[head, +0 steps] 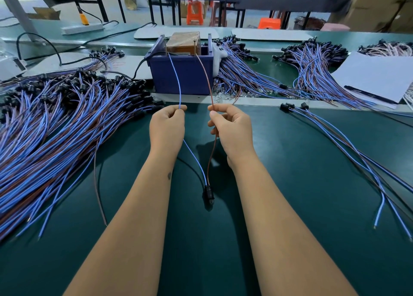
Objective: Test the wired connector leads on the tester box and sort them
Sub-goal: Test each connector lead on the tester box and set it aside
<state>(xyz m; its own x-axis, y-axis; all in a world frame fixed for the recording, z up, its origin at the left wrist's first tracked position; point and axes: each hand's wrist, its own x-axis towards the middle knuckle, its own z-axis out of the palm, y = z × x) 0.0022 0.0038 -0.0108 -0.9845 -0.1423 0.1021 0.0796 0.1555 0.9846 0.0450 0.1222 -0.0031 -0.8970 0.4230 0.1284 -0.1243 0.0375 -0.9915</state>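
My left hand (167, 128) pinches the blue wire (176, 81) of one lead, and my right hand (230, 128) pinches its brown wire (206, 79). Both wire ends reach up to the top of the tester box (181, 76), a blue bin holding a taped brown block (184, 42). The lead's black connector (208, 193) hangs low between my forearms, just above the green mat. A large heap of blue and brown leads (55, 126) lies to my left. A small group of leads (335, 135) lies to my right.
More lead bundles (245, 72) spread behind and right of the box. White paper sheets with a black pen (375, 79) sit at the far right. A power strip (82, 28) and black cables lie at the back left. Orange stools (195, 13) stand beyond the bench.
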